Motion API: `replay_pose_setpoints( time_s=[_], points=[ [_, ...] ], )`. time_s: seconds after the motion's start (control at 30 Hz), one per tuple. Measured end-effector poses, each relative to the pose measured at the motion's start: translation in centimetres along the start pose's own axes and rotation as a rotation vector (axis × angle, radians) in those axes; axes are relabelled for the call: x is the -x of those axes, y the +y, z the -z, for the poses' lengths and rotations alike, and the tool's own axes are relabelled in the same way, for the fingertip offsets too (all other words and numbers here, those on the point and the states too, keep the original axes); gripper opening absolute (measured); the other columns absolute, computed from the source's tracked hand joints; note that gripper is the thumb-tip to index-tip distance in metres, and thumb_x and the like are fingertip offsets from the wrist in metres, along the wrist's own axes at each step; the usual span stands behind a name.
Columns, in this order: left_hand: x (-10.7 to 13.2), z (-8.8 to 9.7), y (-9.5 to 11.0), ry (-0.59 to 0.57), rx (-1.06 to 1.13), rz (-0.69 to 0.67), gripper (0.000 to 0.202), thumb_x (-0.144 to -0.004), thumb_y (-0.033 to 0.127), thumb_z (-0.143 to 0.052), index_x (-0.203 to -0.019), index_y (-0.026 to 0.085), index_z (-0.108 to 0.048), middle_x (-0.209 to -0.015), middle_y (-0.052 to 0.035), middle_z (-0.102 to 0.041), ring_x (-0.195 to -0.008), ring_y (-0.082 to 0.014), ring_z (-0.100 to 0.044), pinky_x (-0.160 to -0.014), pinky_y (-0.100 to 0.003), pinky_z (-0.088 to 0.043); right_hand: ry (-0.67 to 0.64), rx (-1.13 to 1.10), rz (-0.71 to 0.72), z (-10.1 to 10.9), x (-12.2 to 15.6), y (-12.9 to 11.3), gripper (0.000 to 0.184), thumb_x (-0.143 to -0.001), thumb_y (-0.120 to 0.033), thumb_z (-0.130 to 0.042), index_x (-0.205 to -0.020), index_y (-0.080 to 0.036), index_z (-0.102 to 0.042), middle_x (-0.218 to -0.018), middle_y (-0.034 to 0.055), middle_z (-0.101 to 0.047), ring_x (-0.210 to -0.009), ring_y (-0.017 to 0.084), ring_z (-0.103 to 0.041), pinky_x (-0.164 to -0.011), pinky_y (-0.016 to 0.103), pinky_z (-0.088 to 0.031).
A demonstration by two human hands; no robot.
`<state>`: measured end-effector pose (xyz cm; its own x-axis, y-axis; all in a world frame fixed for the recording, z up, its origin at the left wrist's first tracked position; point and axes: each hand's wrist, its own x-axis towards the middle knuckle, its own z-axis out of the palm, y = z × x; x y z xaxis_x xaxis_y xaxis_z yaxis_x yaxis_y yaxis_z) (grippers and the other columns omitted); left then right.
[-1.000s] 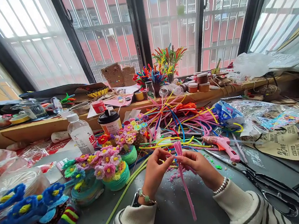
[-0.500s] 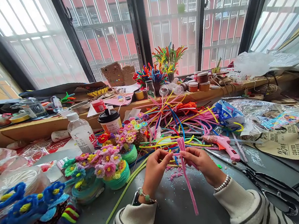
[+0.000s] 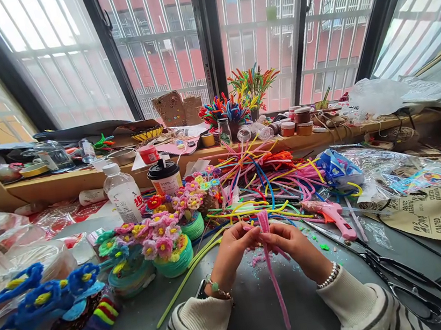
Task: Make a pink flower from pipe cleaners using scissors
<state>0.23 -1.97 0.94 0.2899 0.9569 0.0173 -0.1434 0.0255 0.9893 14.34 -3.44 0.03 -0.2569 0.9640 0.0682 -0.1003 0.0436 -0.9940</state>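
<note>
On the grey counter (image 3: 252,326), between two striped sleeves, the person's hands meet over a bundle of pink pipe cleaners (image 3: 275,282). The right hand (image 3: 293,243) pinches the bundle between thumb and fingers; its folded top stands above the grip and a long end hangs below. The left hand (image 3: 234,249) has thumb and fingers closed on the bundle's other side, tips almost meeting those of the right. Black-handled scissors (image 3: 380,268) lie beside the right forearm, and blue fuzzy flowers (image 3: 43,299) stand at far left. Past the left wrist run green stems (image 3: 190,277), next to pots of pink flowers (image 3: 160,236). Pink and green scraps lie just beyond the hands, with a pink glue gun (image 3: 335,217) to the right. Farther back are a clear bottle (image 3: 124,196), a lidded cup (image 3: 165,182) and a tangled pipe-cleaner pile (image 3: 262,173). Behind them, a cluttered wooden ledge (image 3: 191,159) runs under barred windows (image 3: 164,42).
</note>
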Motion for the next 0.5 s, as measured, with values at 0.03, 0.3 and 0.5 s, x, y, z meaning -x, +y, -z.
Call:
replay_pose_setpoints(
  time_s=[0.03,0.3,0.5],
  points=[
    [-0.04,-0.03,-0.05,0.019,0.003,0.000,0.027,-0.061,0.038,-0.063,-0.057,0.014,-0.051,-0.050,0.0039,-0.049,-0.047,-0.0065,-0.040,-0.049,-0.020,-0.031,0.011,-0.010,0.003,-0.13,-0.07,0.02,0.027,-0.064,-0.043,-0.060,-0.064,-0.017,-0.061,-0.057,-0.0023,-0.052,-0.053,0.010,-0.044,-0.050,0.022,-0.033],
    [-0.27,-0.35,-0.49,0.134,-0.002,-0.072,0.025,-0.064,0.035,-0.060,-0.057,0.014,-0.048,-0.053,0.0040,-0.050,-0.048,-0.0066,-0.041,-0.049,-0.020,-0.033,0.069,-0.145,-0.007,-0.91,-0.58,0.54,0.026,-0.064,-0.040,-0.061,-0.070,-0.015,-0.062,-0.063,0.0001,-0.057,-0.062,0.013,-0.051,-0.060,0.024,-0.038],
    [-0.29,-0.49,-0.52,0.198,-0.032,-0.158,0.023,-0.065,0.034,-0.060,-0.059,0.015,-0.047,-0.053,0.0045,-0.050,-0.051,-0.0078,-0.045,-0.050,-0.020,-0.036,0.084,-0.109,0.020,-0.68,-0.46,0.64,0.027,-0.065,-0.041,-0.061,-0.076,-0.016,-0.065,-0.067,0.0013,-0.059,-0.067,0.015,-0.053,-0.062,0.026,-0.040]
  ],
)
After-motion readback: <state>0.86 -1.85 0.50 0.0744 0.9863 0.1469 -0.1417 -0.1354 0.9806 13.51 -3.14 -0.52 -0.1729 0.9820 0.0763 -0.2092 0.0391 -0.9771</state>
